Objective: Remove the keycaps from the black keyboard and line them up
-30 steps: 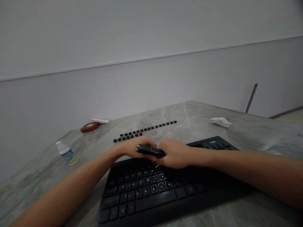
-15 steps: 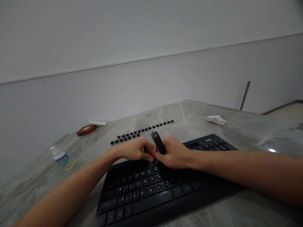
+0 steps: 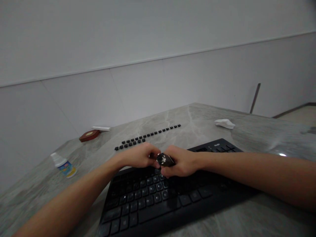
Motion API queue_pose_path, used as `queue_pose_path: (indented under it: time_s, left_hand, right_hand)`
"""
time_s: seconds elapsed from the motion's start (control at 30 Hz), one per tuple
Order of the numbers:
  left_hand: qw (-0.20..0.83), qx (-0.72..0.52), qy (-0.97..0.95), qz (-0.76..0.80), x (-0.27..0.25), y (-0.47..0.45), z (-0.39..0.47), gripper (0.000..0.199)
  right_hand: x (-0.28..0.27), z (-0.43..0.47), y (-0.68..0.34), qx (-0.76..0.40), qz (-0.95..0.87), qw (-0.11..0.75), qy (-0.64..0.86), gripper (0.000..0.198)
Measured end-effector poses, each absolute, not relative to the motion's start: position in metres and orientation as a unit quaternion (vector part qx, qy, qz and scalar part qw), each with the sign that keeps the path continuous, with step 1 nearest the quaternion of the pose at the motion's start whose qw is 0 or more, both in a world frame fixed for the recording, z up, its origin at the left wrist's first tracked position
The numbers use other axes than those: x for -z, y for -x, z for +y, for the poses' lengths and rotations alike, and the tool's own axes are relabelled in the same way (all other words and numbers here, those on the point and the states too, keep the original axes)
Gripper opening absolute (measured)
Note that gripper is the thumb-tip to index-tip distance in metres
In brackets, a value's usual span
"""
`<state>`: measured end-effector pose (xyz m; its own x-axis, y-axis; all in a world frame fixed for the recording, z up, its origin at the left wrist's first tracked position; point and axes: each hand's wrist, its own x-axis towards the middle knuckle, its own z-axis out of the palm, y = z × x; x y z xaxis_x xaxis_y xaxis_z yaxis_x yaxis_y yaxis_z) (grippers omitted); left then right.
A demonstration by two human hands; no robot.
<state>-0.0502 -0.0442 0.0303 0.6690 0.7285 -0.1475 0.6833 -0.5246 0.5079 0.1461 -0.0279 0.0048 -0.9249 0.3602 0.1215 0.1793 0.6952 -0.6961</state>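
A black keyboard (image 3: 158,210) lies at an angle on the table, and many of its key places show round pale marks. My right hand (image 3: 181,161) is closed around a dark, thick-handled tool (image 3: 165,160) over the upper middle of the keyboard. The tool's pale-marked end faces me; its working end is hidden. My left hand (image 3: 143,156) is beside it at the keyboard's upper edge, with fingers curled together at the key rows. Whatever lies between those fingertips cannot be made out. Small black keycaps (image 3: 144,135) stand in two rows behind the hands.
On the left lies a white spray bottle (image 3: 64,165) with a blue and yellow label. Farther back are a reddish-brown box (image 3: 89,135) and a white strip (image 3: 101,128). A crumpled white cloth (image 3: 224,123) sits at the right on the grey marbled table (image 3: 204,131), below a pale wall.
The tool in my right hand has tipped from nearly upright to pointing its end towards me, and my right hand has rolled with it. My left hand stays almost in place.
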Motion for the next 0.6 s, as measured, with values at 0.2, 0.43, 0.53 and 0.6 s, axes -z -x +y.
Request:
queue_pose_path:
  time_s: [0.2,0.43,0.53,0.6]
  left_hand:
    - [0.277,-0.046,-0.869,0.407,-0.028,0.048,-0.044,0.007]
    - [0.271,-0.044,-0.879,0.389,-0.026,0.052,-0.042,0.009]
    - [0.262,-0.045,-0.886,0.38,-0.033,0.054,-0.045,0.007]
    - [0.274,-0.052,-0.882,0.38,-0.038,0.054,-0.048,0.003]
  right_hand:
    - [-0.005,-0.033,-0.146,-0.287,-0.935,0.147,0.144,0.028]
    - [0.001,-0.043,-0.141,-0.265,-0.916,0.217,0.209,0.023]
    - [0.001,-0.043,-0.138,-0.275,-0.898,0.223,0.26,0.027]
    - [0.001,-0.041,-0.136,-0.293,-0.884,0.219,0.292,0.029]
